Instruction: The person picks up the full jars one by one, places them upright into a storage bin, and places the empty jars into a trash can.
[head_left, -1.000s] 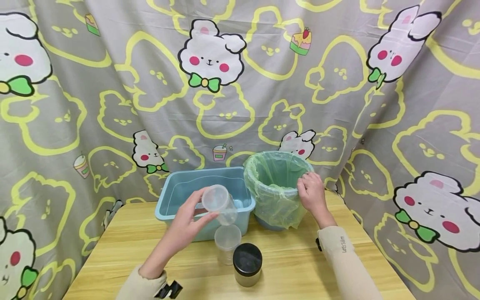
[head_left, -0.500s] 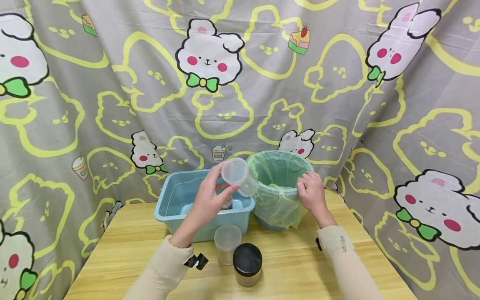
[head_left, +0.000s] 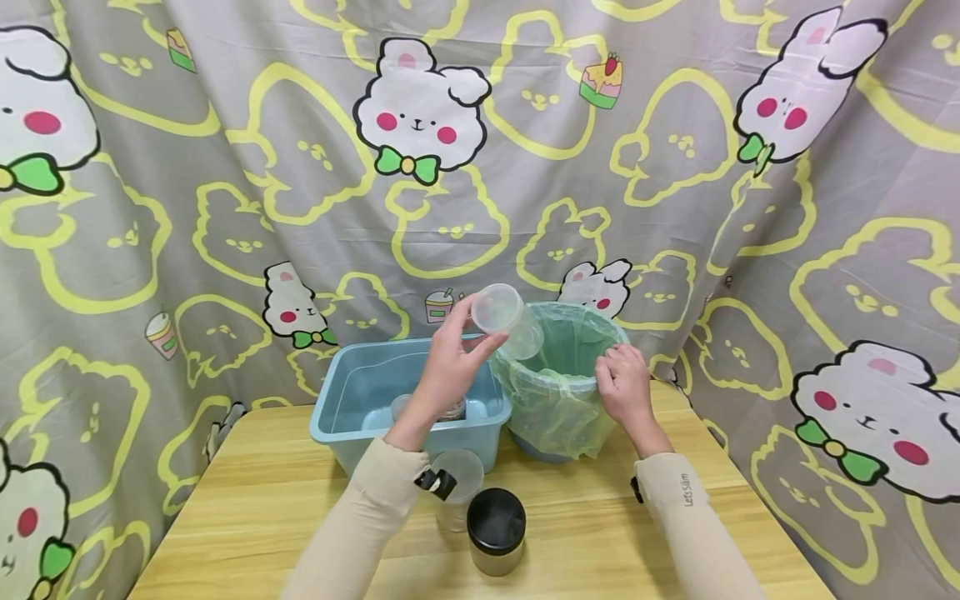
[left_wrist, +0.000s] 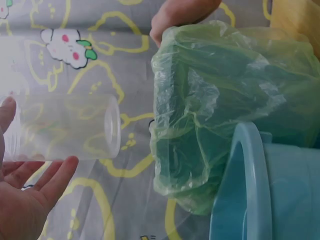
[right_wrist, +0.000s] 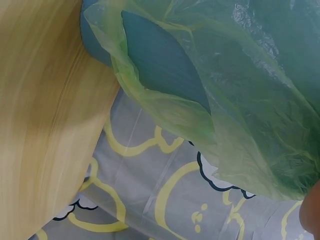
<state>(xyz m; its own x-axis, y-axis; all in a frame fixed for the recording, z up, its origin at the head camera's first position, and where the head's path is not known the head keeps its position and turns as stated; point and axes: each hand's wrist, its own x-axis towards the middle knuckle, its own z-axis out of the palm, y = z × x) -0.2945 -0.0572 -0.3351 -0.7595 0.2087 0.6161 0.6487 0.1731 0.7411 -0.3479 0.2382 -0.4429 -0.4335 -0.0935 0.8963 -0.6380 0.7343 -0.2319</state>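
- Above the left side of the lined bin (head_left: 536, 452), a clear plastic cup (head_left: 517, 323) is held tilted, its far end pointed toward the bin's mouth.
- The cup is gripped near its other end between the thumb and fingers of the left hand (head_left: 452, 362); most of its length is left projecting beyond the grip.
- In the left wrist view, a gap is seen between the cup's far end and the bin's rim.
- The green bin liner (head_left: 562, 421) is gripped at the right side of the rim by the right hand (head_left: 624, 382), its fingers curled.
- Beside the bin, a blue plastic tub (head_left: 324, 421) is set on the wooden table (head_left: 600, 517); clear items inside are partly covered by the left forearm and cannot be identified.
- In front of the tub, a second clear container (head_left: 463, 467) is partly hidden by the left wrist's strap; a black-lidded jar (head_left: 497, 533) is placed just beside it.
- The left hand is cut off in its own wrist view; in the right wrist view, only a sliver of the right hand is shown.
- Whether the cup is lidded cannot be told.
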